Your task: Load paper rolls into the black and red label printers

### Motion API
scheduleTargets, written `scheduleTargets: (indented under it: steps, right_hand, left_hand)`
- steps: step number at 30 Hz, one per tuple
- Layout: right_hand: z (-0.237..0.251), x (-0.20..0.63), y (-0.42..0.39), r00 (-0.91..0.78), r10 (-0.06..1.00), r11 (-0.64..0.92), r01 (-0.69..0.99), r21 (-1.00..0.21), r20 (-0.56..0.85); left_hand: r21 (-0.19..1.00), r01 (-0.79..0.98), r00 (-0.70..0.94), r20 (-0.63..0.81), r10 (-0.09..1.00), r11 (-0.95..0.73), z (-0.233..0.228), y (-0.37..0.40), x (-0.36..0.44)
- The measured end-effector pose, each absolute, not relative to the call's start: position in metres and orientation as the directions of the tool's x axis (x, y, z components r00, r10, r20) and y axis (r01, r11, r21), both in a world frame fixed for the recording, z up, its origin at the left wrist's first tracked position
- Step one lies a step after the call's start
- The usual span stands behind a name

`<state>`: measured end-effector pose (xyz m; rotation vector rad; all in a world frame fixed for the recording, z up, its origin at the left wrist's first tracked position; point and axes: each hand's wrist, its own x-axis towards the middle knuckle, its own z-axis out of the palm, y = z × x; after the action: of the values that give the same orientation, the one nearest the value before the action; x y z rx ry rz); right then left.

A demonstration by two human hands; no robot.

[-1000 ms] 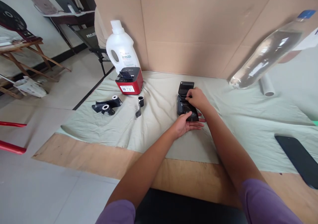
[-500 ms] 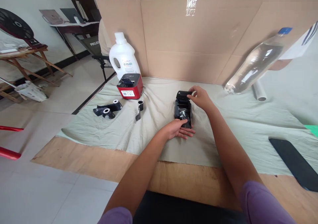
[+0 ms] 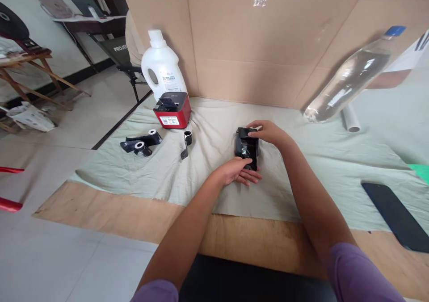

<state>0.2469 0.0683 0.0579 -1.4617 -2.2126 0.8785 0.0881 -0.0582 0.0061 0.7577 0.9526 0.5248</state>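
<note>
A small black printer [image 3: 238,146] with a hinged lid [image 3: 244,133] rests on the cloth in front of me. The fingers of my right hand [image 3: 267,132] grip the lid's right end, and the lid is folded down over the printer's back part. A glossy black strip [image 3: 248,152] runs out of the printer toward me. My left hand [image 3: 236,170] pinches its near end, thumb on top and the other fingers stretched out beneath. Left of the printer stands a small black roll [image 3: 188,137] with a loose tail. Two more black rolls [image 3: 142,149] lie farther left.
Behind the rolls are a red and black printer [image 3: 172,111] and a white jug [image 3: 162,67]. A cardboard panel [image 3: 244,47] closes off the back. On the right are a tilted water bottle [image 3: 355,78], a white tube [image 3: 351,119] and a black phone [image 3: 395,215].
My right hand has swung the printer's lid down from raised to lying over the body. My left hand keeps its pinch on the strip. The whole view has tilted slightly downward.
</note>
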Motion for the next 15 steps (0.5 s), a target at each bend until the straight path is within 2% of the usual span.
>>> scheduleTargets:
  steps: [3, 7, 10, 15]
  right_hand:
    - [0.051, 0.239, 0.068, -0.343, 0.929, 0.133, 0.652, -0.746, -0.135]
    - [0.046, 0.241, 0.071, -0.329, 0.915, 0.037, 0.645, -0.764, -0.234]
    - [0.054, 0.241, 0.076, -0.321, 0.887, 0.010, 0.731, -0.682, -0.332]
    - [0.076, 0.222, 0.085, -0.229, 0.851, -0.003, 0.897, -0.442, -0.472]
  left_hand:
    - [0.764, -0.063, 0.489, -0.537, 0.688, 0.642, 0.009, -0.058, 0.089]
    - [0.770, -0.061, 0.496, -0.529, 0.688, 0.636, 0.011, -0.058, 0.090]
    - [0.773, -0.046, 0.519, -0.523, 0.677, 0.633, 0.009, -0.055, 0.091]
    - [0.783, -0.063, 0.517, -0.505, 0.691, 0.619, 0.008, -0.055, 0.092]
